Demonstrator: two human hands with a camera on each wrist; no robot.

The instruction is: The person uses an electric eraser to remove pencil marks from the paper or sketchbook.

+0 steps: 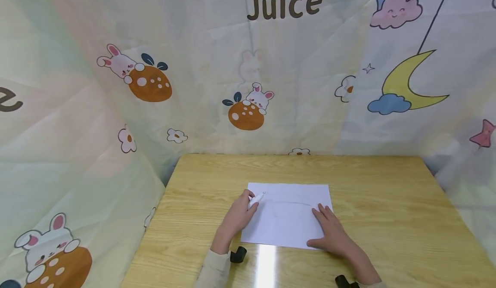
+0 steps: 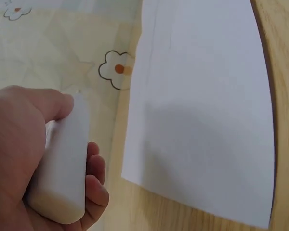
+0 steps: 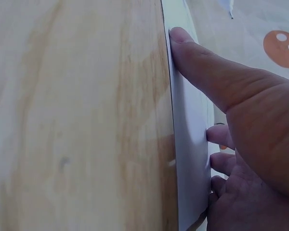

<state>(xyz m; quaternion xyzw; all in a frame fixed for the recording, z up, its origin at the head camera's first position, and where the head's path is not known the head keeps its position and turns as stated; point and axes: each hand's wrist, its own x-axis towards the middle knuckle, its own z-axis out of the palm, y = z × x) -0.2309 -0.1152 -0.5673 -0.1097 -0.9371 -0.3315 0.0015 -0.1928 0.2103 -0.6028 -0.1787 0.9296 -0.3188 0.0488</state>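
A sheet of white paper (image 1: pixel 286 223) lies on the wooden table, with a faint curved line or crease across its upper half. My left hand (image 1: pixel 239 212) grips a thick white pen-shaped tube (image 1: pixel 255 199) over the paper's left edge. In the left wrist view the tube (image 2: pixel 67 163) shows a rounded, wide base, with fingers curled around it and its narrow tip pointing away. My right hand (image 1: pixel 332 233) rests spread on the paper's right side. In the right wrist view its thumb (image 3: pixel 202 62) presses along the near edge of the paper (image 3: pixel 190 144).
The wooden table (image 1: pixel 387 202) extends around the paper on all sides. A printed fabric backdrop (image 1: pixel 201 42) rises behind the table and hangs along its sides. Black wrist mounts (image 1: pixel 238 255) sit by both sleeves.
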